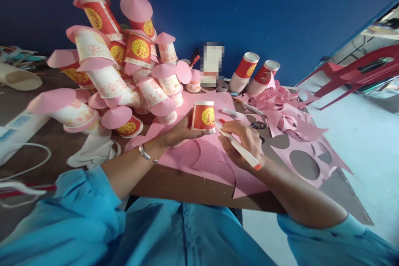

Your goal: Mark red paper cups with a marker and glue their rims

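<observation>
My left hand (178, 132) is closed around a red paper cup (199, 117) with a gold emblem and white bands at its ends. The cup is held above pink paper (187, 149) on the table. Close to its right side, my right hand (245, 136) grips a white marker (240, 150) with an orange-red end. The marker's other end points at the cup; whether it touches, I cannot tell. A small red piece (222, 121) shows by the right fingers. To the left, several decorated cups with pink cone tops (116, 117) are piled up.
Two stacks of paper cups (246, 68) stand at the back, beside pink paper scraps (289, 112). Black-handled scissors (258, 125), a clear tube (233, 113) and a pen (249, 107) lie right of the hands. A red chair (352, 66) stands beyond the table. Crumpled white tissue (92, 151) lies left.
</observation>
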